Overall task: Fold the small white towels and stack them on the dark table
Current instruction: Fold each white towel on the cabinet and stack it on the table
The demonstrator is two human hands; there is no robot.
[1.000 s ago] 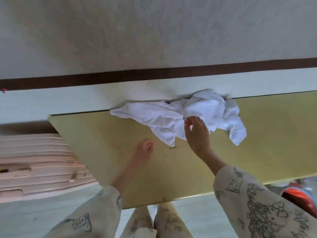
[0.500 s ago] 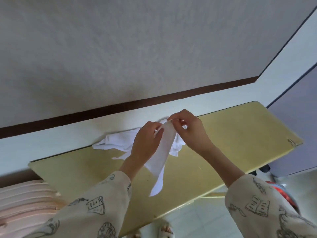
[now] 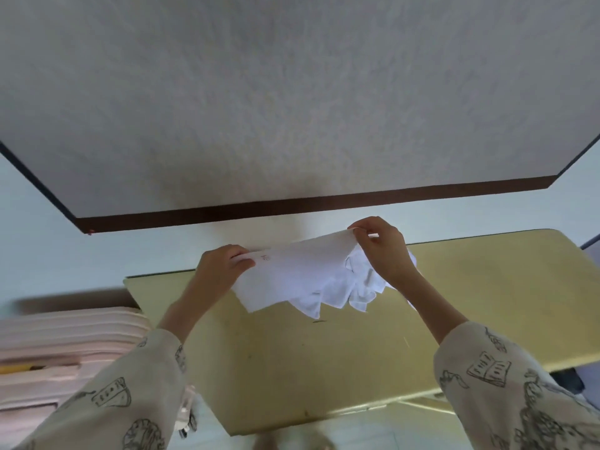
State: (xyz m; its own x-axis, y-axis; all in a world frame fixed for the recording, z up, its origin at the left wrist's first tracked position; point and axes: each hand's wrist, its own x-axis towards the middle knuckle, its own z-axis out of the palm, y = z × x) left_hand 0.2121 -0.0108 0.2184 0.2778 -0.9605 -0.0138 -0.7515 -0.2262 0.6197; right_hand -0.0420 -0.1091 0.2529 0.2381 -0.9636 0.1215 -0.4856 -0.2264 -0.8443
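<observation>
A towel [image 3: 292, 274] is held stretched by its top corners between the left grip [image 3: 224, 267] and right grip [image 3: 381, 245], each pinched shut on it, above the bench [image 3: 487, 303]; nothing is seen folded or stacked, and more towels [image 3: 360, 287] lie crumpled just below the right grip.

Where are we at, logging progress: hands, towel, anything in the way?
Left hand and right hand each pinch a top corner of one white towel, spread above the yellowish table. Unfolded pile directly beneath. No stack visible.

Bare table [image 3: 292, 368] before towel heap [image 3: 337, 293]
</observation>
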